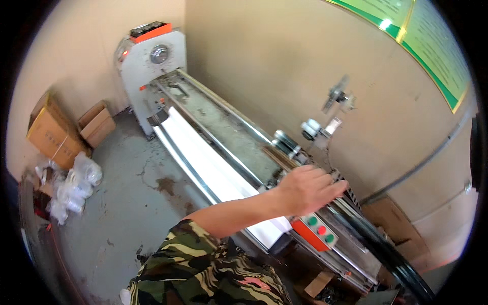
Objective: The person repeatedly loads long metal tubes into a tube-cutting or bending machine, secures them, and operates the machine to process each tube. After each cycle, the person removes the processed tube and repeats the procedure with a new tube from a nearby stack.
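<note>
My left hand (310,190) reaches to the right across a long floor-standing roll-cutting machine (150,66). Its fingers are curled over near one end of a black roller (378,249); whatever lies under them is hidden. My forearm comes out of a camouflage sleeve. Just below the hand sits an orange control box (310,234) with green and red buttons. White sheet material (203,162) lies along the machine's near side. Beyond the hand, a carriage with a motor-like part (287,142) and a blurred metal arm (335,96) stands over the rails. My right hand is out of view.
Two cardboard boxes (58,134) stand by the left wall, with plastic-wrapped rolls (76,188) on the floor beside them. Metal rails (218,112) run the machine's length. Flattened cardboard (391,218) leans at the right wall, below a green-and-white poster (437,56).
</note>
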{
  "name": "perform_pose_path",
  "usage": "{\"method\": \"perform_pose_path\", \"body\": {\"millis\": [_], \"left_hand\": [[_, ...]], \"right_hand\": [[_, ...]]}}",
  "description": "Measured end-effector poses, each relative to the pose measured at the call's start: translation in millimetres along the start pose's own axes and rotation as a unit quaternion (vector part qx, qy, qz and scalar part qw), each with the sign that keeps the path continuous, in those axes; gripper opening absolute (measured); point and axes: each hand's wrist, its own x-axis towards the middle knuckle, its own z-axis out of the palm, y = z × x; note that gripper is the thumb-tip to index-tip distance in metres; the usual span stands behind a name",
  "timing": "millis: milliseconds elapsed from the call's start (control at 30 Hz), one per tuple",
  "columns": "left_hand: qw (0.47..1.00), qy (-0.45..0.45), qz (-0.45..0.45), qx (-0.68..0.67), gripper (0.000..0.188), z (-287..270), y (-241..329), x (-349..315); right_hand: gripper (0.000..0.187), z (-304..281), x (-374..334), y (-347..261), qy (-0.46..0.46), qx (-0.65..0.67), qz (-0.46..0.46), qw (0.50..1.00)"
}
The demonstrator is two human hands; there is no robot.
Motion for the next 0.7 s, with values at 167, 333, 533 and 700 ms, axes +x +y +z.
{"method": "perform_pose_path", "body": {"millis": [167,333,533,700], "left_hand": [[0.978,-0.146,-0.108,0.098,0.019,-90.8,-77.5,-97.8],[0.915,-0.313,-0.186,0.173,0.023,-176.1,-117.4,-180.1],[0.776,-0.544,-0.246,0.206,0.008,-233.3,-201.4,-246.9],[0.735,-0.585,-0.266,0.216,0.012,-234.8,-302.0,-320.0]], "right_hand": [[0.045,63.4,9.7,83.3,-0.047,0.004,0.102,0.994],[0.046,79.7,-2.3,178.1,-0.078,0.010,0.202,0.976],[0.034,165.2,-106.1,241.6,-0.063,0.184,0.435,0.879],[0.016,217.4,-163.2,345.6,-0.005,0.228,0.511,0.829]]}}
